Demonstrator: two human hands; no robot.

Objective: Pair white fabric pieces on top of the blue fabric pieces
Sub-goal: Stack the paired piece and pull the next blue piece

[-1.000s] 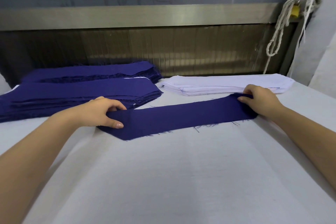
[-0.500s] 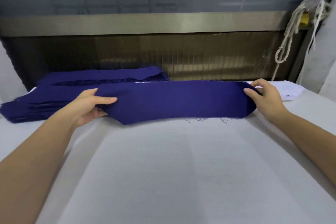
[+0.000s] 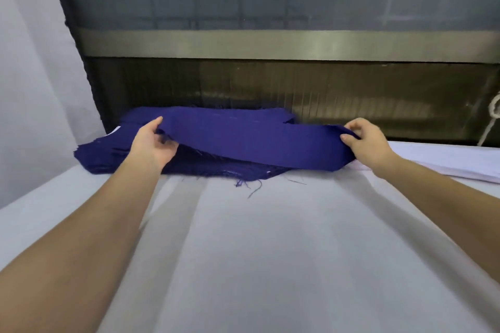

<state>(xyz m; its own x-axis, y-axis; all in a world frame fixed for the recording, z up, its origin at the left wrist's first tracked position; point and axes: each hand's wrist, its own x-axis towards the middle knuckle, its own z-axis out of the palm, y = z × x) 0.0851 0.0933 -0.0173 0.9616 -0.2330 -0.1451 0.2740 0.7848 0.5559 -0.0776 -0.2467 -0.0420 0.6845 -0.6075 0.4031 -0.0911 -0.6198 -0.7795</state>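
Head view: a blue fabric strip (image 3: 257,140) is held spread above the blue stack (image 3: 108,155) at the far-left edge of the table (image 3: 270,251), each end pinched by the left hand (image 3: 154,143) and right hand (image 3: 369,143). If lowered unevenly, it could be laid askew and frayed threads (image 3: 251,188) snagged

- My left hand (image 3: 154,143) at eleven o'clock and my right hand (image 3: 370,146) at one o'clock grip the fabric strip (image 3: 257,140) by its ends.
- The strip hangs over the left stack (image 3: 108,154), which lies on the table (image 3: 270,251) at eleven.
- The right stack (image 3: 446,162) lies at two o'clock.
- A rail (image 3: 270,44) runs behind, at twelve.
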